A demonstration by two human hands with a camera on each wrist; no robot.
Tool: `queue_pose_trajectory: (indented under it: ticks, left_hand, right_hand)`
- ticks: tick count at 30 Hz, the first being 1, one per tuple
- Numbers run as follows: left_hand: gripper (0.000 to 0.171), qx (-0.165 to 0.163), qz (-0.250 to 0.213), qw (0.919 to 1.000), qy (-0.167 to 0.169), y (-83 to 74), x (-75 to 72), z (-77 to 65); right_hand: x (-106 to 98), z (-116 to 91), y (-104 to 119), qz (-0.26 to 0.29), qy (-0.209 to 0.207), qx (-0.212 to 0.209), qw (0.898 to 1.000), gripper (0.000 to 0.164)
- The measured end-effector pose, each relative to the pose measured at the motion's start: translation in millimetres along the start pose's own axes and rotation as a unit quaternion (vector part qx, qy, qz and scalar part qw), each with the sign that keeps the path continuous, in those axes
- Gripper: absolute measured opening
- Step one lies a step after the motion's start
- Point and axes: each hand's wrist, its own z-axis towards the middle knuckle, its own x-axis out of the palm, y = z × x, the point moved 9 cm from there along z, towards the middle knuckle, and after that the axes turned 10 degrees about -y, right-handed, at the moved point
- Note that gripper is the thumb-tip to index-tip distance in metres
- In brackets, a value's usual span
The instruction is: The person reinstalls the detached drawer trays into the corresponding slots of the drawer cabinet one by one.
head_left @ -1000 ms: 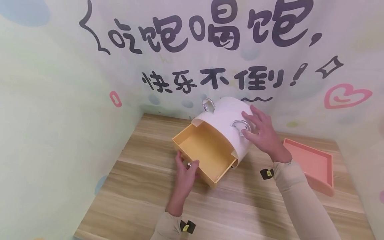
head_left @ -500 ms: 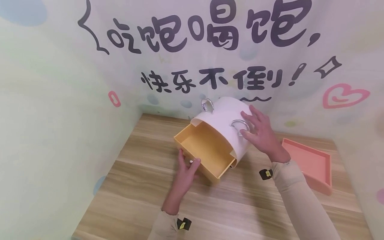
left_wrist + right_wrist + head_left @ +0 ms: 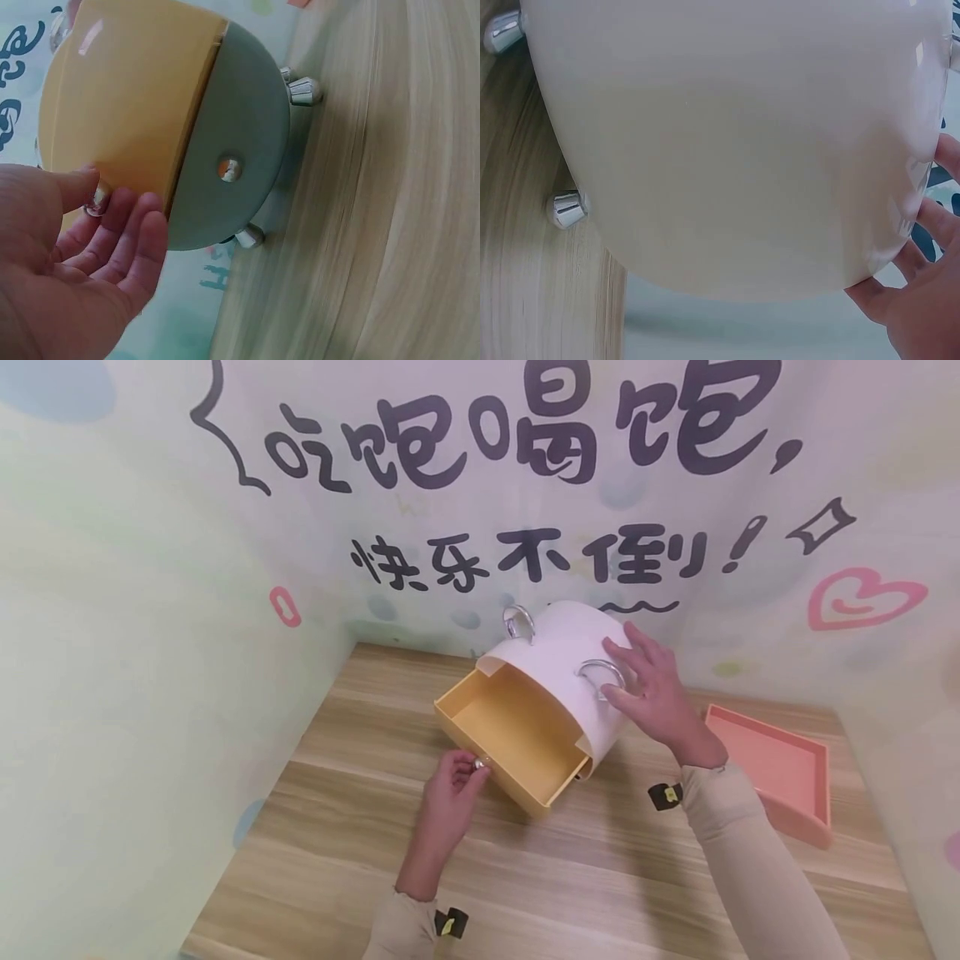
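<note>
A rounded white cabinet [image 3: 558, 647] stands on the wooden table, two silver loops [image 3: 519, 622] on its top. Its yellow drawer [image 3: 517, 735] is pulled well out and holds nothing. At the drawer's front, my left hand [image 3: 444, 810] pinches the small silver knob [image 3: 97, 202] between thumb and fingers. A green front [image 3: 236, 112] with its own silver knob [image 3: 229, 169] sits below the yellow drawer in the left wrist view. My right hand [image 3: 660, 697] rests spread on the white shell beside the right loop, fingertips touching its curved side.
A pink tray-like drawer [image 3: 831, 785] lies on the table at the right, beside my right forearm. Behind the cabinet rises a wall [image 3: 450, 510] with large dark lettering. Short silver feet [image 3: 568, 210] hold the cabinet above the tabletop [image 3: 360, 860].
The yellow drawer has slid slightly further into the cabinet. My left fingers, earlier spread along its front around the knob, have drawn together onto the knob. The right hand stays in place.
</note>
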Motion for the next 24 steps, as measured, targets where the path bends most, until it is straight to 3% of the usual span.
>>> queue_pose_trajectory:
  ticks: [13,24]
  left_hand:
    - [0.024,0.022,-0.043,0.9987,-0.017,-5.0,12.6,9.5]
    - [0.024,0.033,-0.026,0.9991,-0.007,-10.7,20.8,15.7]
  right_hand:
    - [-3,0,5,-0.008,0.000,-0.015,1.000,0.064]
    - [-6,4,6,0.004,-0.008,-0.028,1.000,0.063]
